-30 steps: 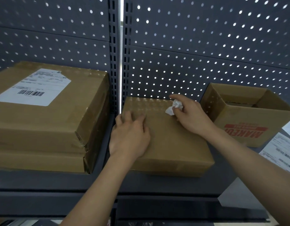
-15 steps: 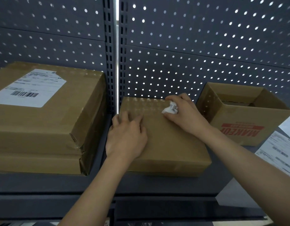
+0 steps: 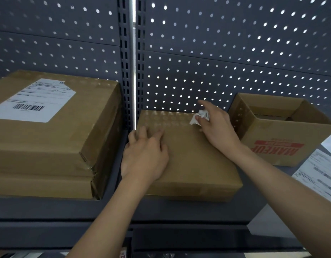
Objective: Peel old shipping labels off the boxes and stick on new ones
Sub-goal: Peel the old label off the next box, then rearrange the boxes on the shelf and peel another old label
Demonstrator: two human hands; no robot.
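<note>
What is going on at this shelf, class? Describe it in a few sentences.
A person is relabelling boxes. The left hand rests on the middle box, steadying it. The right hand pinches a crumpled label above the box's far right corner; the box top shows no label. The big box to the left bears a barcode label. An open box and printed sheets lie to the right.

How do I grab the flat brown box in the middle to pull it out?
Probably by its front corners, coming from the front. The flat box lies low, with the pegboard close behind and taller stacked boxes close on its left, so the near edge is freest. The left hand rests flat on top; the right hand pinches a crumpled label.
</note>
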